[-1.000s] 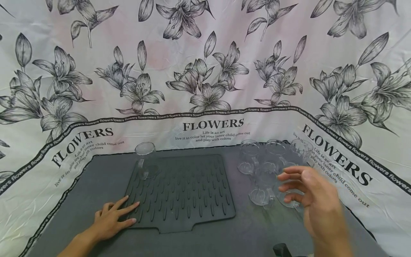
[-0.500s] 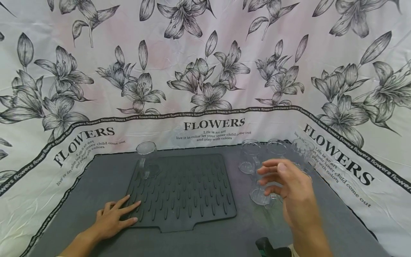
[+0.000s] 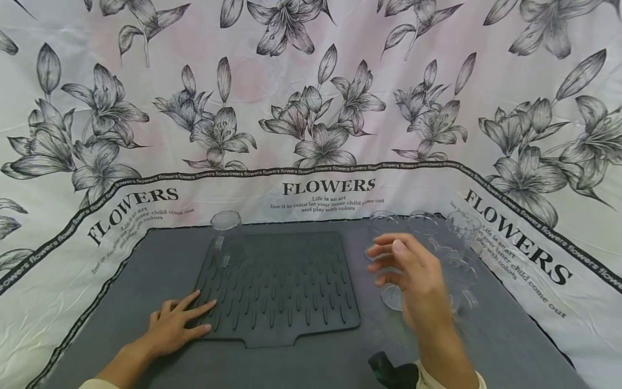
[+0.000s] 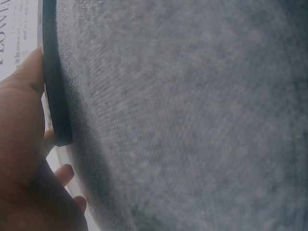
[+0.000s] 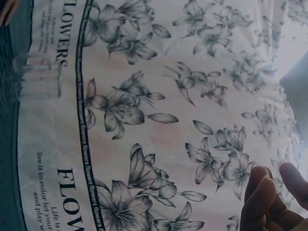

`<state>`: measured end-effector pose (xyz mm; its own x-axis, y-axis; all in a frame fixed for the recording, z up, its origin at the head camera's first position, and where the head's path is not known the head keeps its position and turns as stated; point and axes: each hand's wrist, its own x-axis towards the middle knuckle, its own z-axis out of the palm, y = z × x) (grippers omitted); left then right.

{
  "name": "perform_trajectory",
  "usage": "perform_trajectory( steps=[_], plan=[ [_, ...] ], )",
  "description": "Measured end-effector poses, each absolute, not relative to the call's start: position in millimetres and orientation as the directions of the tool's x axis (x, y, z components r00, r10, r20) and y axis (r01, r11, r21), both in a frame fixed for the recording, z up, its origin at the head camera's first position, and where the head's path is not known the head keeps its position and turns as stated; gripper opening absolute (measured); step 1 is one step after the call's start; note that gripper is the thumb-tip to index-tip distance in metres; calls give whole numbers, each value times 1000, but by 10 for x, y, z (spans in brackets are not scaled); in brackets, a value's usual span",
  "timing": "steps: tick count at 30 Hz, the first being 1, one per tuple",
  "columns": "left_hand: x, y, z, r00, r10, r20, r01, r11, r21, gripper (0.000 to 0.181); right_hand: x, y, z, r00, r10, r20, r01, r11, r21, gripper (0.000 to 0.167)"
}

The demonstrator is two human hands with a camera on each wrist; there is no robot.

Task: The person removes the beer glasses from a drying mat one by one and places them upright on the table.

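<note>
My left hand [image 3: 172, 324] rests with spread fingers on the left edge of a dark drying mat [image 3: 277, 340] covered in raised ridges. The left wrist view shows this hand [image 4: 24, 139] beside the mat's edge [image 4: 55, 91]. A clear glass mug [image 3: 227, 222] stands upright on the mat's far left corner. My right hand [image 3: 413, 270] is raised over the table right of the mat, its fingers loosely bent and holding nothing. Several clear glass mugs [image 3: 461, 270] stand behind and beside it, partly hidden by it. The right wrist view shows its fingertips [image 5: 260, 192] and a glass mug [image 5: 41, 82] farther off.
A grey cloth [image 3: 316, 367] covers the table. White flower-printed fabric [image 3: 330, 202] hangs behind and along both sides. A black device [image 3: 393, 373] sits at my right wrist. The mugs on the right stand close together near the back and right edges.
My right hand has moved left, from over the right-hand mugs toward the mat, with nothing in it. The left hand stays on the mat's edge. The head view has shifted slightly.
</note>
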<state>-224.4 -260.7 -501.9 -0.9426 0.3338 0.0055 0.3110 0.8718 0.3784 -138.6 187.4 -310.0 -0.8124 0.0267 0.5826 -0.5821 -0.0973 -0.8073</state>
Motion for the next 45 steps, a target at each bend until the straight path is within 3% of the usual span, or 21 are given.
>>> perform_trajectory(
  steps=[26, 45],
  plan=[
    [-2301, -2571, -4991, -938, 346, 16, 325, 865, 381, 63, -2219, 1086, -3602, -866, -147, 478, -462, -135, -877, 28],
    [-2243, -2608, -5011, -944, 327, 36, 316, 868, 384, 62, -2621, 406, -3849, -929, -264, 260, -259, -39, -965, 29]
  ],
)
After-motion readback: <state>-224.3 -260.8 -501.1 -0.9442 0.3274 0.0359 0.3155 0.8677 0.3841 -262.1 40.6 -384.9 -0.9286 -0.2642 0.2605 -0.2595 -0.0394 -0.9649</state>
